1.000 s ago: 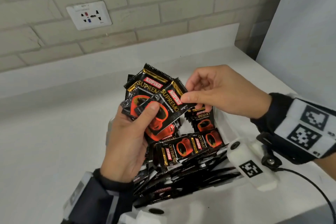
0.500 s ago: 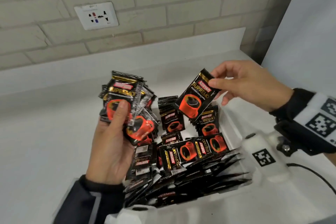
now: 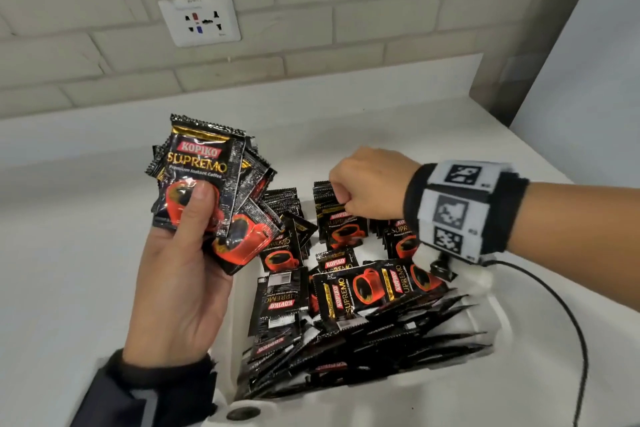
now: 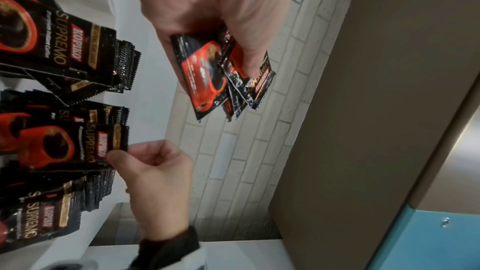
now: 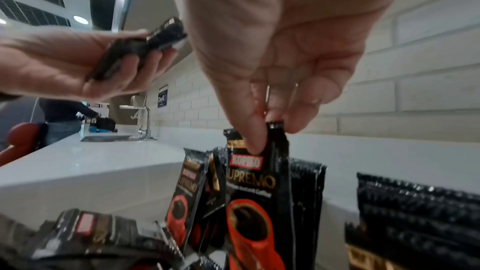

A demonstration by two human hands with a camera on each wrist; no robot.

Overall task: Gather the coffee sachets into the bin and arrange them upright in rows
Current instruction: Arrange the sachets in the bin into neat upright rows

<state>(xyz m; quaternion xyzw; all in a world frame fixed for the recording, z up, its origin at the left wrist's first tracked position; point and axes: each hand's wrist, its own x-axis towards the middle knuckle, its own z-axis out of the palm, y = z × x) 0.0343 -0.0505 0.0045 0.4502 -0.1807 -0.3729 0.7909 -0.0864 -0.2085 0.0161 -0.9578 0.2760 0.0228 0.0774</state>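
Black and red coffee sachets fill a white bin [image 3: 485,319] on the counter. Several stand upright in rows at the bin's far end [image 3: 284,199]; many lie loose and slanted at the near end [image 3: 363,347]. My left hand [image 3: 183,274] holds a fanned stack of sachets [image 3: 204,180] above the counter, left of the bin, thumb on the front one [image 4: 223,73]. My right hand [image 3: 367,184] reaches down into the far middle row and pinches the top edge of one upright sachet [image 5: 257,202] between thumb and fingertips [image 5: 253,137]; the same sachet [image 3: 344,229] shows under the fist in the head view.
A white brick wall with a socket plate [image 3: 200,20] rises behind the counter [image 3: 69,253]. A grey panel [image 3: 588,62] stands at the right. A black cable [image 3: 575,340] runs from my right wrist. Far left in the right wrist view are a sink tap [image 5: 145,122] and another person [image 5: 64,118].
My right hand carried the single sachet from the left hand's stack down into the bin's far middle row. The left hand with its stack drew back to the left and rose a little.
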